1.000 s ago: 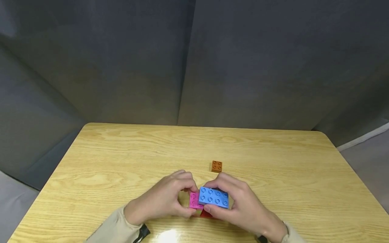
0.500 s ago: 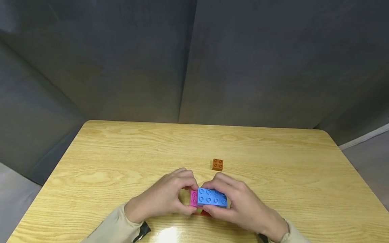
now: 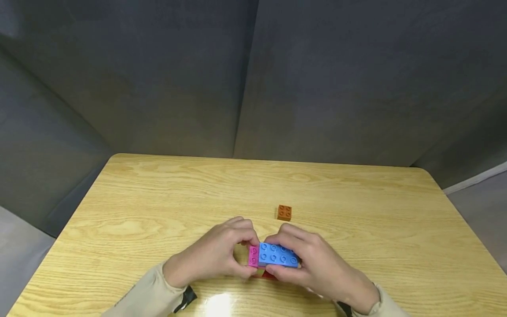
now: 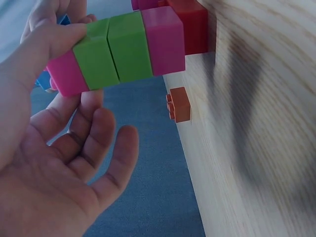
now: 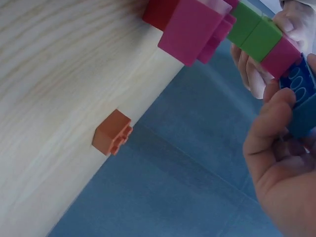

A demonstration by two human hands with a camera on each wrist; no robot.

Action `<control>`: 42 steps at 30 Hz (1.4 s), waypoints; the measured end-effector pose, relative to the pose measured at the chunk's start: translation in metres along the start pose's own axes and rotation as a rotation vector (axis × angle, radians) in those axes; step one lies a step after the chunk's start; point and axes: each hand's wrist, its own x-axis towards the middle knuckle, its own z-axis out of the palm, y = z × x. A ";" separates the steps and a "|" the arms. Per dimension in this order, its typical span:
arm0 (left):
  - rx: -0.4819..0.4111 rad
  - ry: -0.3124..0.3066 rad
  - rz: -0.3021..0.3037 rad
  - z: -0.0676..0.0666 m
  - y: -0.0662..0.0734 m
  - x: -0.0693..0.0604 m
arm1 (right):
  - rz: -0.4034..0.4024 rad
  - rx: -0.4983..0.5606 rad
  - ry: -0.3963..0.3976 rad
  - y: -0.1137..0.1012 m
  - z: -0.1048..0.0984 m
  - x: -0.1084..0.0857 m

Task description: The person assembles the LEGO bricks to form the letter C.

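Note:
A stack of toy building bricks stands on the table: red at the bottom, then a pink brick (image 4: pixel 163 42), two green bricks (image 4: pixel 129 47) and a top pink brick (image 3: pixel 253 256). My left hand (image 3: pixel 215 253) pinches the upper part of the stack between thumb and fingers. My right hand (image 3: pixel 317 264) grips a long blue brick (image 3: pixel 278 254), studs up, its left end over the top pink brick. Its hollow underside overhangs to the right, seen in the right wrist view. Whether blue and pink are locked together I cannot tell.
An orange four-stud brick (image 3: pixel 284 212) lies on the wooden table (image 3: pixel 158 193) beyond the hands. Another pink brick (image 5: pixel 192 29) sits low beside the stack, on the red brick (image 5: pixel 160 12). Grey cloth (image 3: pixel 178 88) hangs behind the table.
The blue brick has slid left over the top pink brick, so fewer pink studs show. Both hands keep their hold. The head view has tilted slightly.

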 end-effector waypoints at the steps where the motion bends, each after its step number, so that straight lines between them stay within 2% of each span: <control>1: 0.001 0.001 0.002 0.000 0.000 0.000 | -0.003 -0.007 -0.005 0.000 -0.001 0.001; 10: 0.011 0.006 0.010 0.001 -0.001 0.000 | 0.005 -0.090 -0.067 -0.005 -0.005 0.006; 17: 0.001 -0.008 0.001 -0.001 0.000 0.001 | 0.037 -0.108 -0.104 -0.007 -0.007 0.008; 33: 0.005 -0.010 -0.006 0.001 0.001 -0.001 | 0.025 -0.140 -0.044 -0.006 0.000 0.005; 42: 0.004 -0.015 -0.016 0.001 0.002 -0.001 | 0.065 -0.135 -0.017 -0.006 0.002 0.003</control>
